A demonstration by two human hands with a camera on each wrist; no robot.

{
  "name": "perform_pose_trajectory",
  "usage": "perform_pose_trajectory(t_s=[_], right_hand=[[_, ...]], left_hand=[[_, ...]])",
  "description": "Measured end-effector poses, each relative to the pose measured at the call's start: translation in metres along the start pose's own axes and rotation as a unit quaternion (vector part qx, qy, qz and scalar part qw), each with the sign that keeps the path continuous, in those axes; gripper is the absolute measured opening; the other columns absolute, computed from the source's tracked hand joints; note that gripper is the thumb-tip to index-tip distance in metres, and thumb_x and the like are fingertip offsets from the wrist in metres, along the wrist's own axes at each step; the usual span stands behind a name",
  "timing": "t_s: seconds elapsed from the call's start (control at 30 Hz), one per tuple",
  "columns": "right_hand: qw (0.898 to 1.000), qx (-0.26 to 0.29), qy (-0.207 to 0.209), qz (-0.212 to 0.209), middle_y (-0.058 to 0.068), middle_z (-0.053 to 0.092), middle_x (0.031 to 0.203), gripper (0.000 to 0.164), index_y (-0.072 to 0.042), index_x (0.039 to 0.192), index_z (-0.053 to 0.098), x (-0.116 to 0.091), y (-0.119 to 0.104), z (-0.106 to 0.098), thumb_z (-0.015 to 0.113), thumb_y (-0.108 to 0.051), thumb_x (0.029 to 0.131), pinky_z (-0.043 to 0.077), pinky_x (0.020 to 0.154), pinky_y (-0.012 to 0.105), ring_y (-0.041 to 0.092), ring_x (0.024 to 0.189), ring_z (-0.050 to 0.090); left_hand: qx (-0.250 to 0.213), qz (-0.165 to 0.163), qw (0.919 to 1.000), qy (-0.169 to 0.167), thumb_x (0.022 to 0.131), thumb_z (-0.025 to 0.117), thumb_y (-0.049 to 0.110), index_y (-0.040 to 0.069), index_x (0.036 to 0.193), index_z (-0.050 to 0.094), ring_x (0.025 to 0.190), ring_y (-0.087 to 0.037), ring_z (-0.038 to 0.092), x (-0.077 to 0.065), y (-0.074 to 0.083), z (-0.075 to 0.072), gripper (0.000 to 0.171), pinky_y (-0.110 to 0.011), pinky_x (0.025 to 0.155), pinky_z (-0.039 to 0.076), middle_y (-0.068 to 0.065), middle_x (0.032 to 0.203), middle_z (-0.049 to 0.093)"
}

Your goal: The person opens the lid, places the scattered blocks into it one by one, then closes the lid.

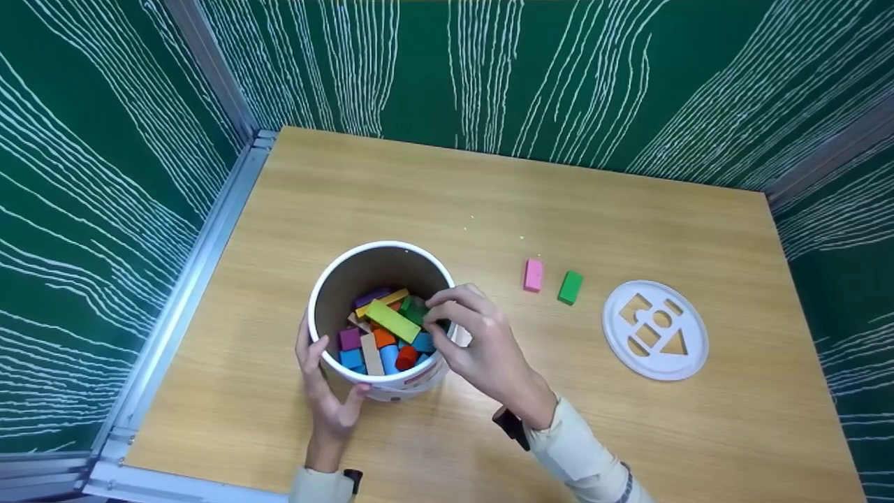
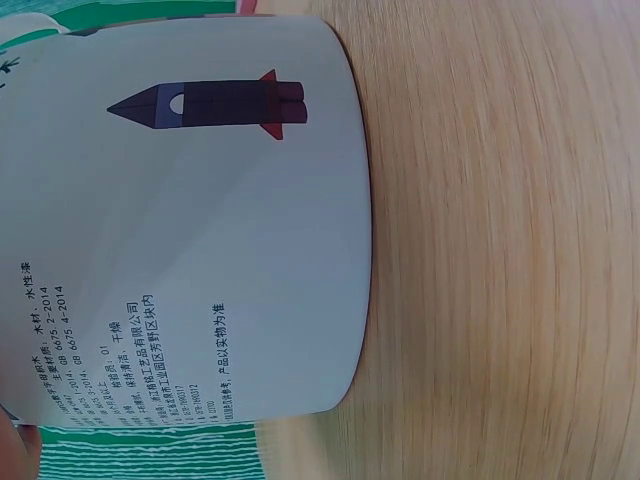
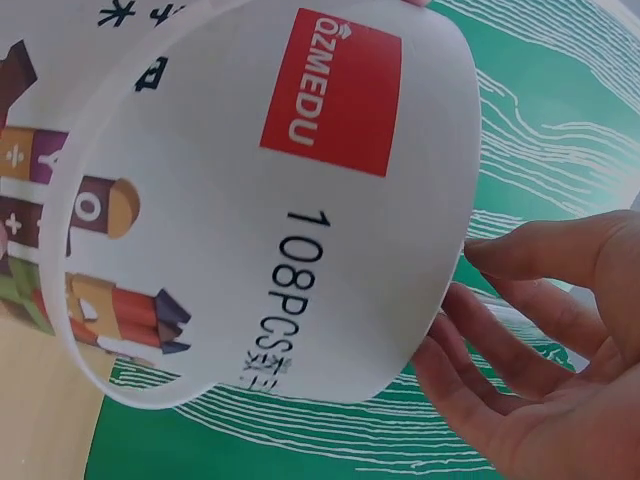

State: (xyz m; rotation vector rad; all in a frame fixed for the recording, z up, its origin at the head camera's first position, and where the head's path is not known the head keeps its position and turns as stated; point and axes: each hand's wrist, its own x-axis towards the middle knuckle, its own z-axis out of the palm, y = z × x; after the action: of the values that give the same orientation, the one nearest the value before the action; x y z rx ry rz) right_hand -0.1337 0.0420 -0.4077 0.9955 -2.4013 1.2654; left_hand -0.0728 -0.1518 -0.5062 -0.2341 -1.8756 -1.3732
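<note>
A white round bucket (image 1: pixel 380 244), printed with a rocket and lettering, holds several coloured building blocks (image 1: pixel 391 321). My left hand (image 1: pixel 332 405) grips its near left side, with a finger and the thumb at the rim. Over the right rim reaches my right hand (image 1: pixel 482 342), its fingers bent and their tips above the blocks. I see nothing between those fingertips; a blurred dark green block (image 1: pixel 415 309) lies just beyond them. In the right wrist view, the bucket's rim hides the tips of the right hand (image 3: pixel 540 340).
To the right of the bucket, a pink block (image 1: pixel 533 275) and a green block (image 1: pixel 570 287) lie on the wooden table (image 1: pixel 559 216). Farther right is a white round lid (image 1: pixel 625 349) with shaped cut-outs. Green boards (image 1: pixel 426 70) with white lines stand around the table.
</note>
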Motion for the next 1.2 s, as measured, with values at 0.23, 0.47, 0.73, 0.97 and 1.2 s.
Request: perform_pose_trajectory(t_s=[0.23, 0.47, 0.73, 0.97, 1.2], right_hand=[[1.0, -0.004, 0.01, 0.005, -0.004, 0.056, 0.099, 0.01, -0.014, 0.088, 0.066, -0.001, 0.005, -0.004, 0.064, -0.014, 0.078, 0.047, 0.08, 0.018, 0.005, 0.095, 0.047], [0.999, -0.022, 0.018, 0.029, -0.003, 0.056, 0.1, 0.01, -0.015, 0.087, 0.066, -0.003, 0.011, -0.009, 0.065, -0.013, 0.077, 0.046, 0.08, 0.018, 0.003, 0.096, 0.045], [0.998, -0.028, 0.041, 0.031, -0.003, 0.057, 0.096, 0.009, -0.016, 0.086, 0.066, -0.004, 0.02, -0.013, 0.065, -0.014, 0.077, 0.047, 0.078, 0.019, 0.003, 0.093, 0.047], [0.997, -0.032, 0.065, 0.038, -0.005, 0.055, 0.095, 0.008, -0.012, 0.084, 0.064, -0.006, 0.031, -0.014, 0.065, -0.012, 0.076, 0.047, 0.08, 0.021, 0.004, 0.091, 0.049], [0.995, -0.041, 0.079, 0.047, -0.003, 0.057, 0.089, 0.007, -0.01, 0.081, 0.063, -0.006, 0.048, -0.014, 0.065, -0.008, 0.074, 0.046, 0.074, 0.023, 0.007, 0.087, 0.05]], left_hand=[[-0.007, 0.006, 1.0, 0.0, 0.075, 0.058, 0.047, 0.003, 0.119, 0.034, 0.123, -0.041, 0.02, 0.001, 0.0, 0.0, 0.066, -0.04, 0.1, 0.03, -0.031, 0.134, 0.018], [-0.008, 0.006, 0.9999, -0.002, 0.076, 0.058, 0.047, 0.001, 0.118, 0.033, 0.123, -0.04, 0.02, 0.001, -0.002, 0.0, 0.067, -0.042, 0.1, 0.03, -0.031, 0.134, 0.017], [-0.001, 0.001, 1.0, -0.004, 0.075, 0.058, 0.048, 0.001, 0.118, 0.033, 0.124, -0.04, 0.019, -0.004, -0.009, 0.0, 0.069, -0.041, 0.102, 0.027, -0.029, 0.136, 0.017], [-0.004, 0.004, 1.0, -0.005, 0.075, 0.059, 0.047, 0.002, 0.119, 0.033, 0.124, -0.04, 0.019, -0.003, -0.007, 0.0, 0.068, -0.042, 0.101, 0.028, -0.029, 0.136, 0.017], [-0.01, 0.023, 0.9997, 0.006, 0.076, 0.058, 0.047, 0.0, 0.117, 0.033, 0.122, -0.042, 0.022, -0.001, -0.006, 0.002, 0.067, -0.045, 0.1, 0.03, -0.031, 0.134, 0.018]])
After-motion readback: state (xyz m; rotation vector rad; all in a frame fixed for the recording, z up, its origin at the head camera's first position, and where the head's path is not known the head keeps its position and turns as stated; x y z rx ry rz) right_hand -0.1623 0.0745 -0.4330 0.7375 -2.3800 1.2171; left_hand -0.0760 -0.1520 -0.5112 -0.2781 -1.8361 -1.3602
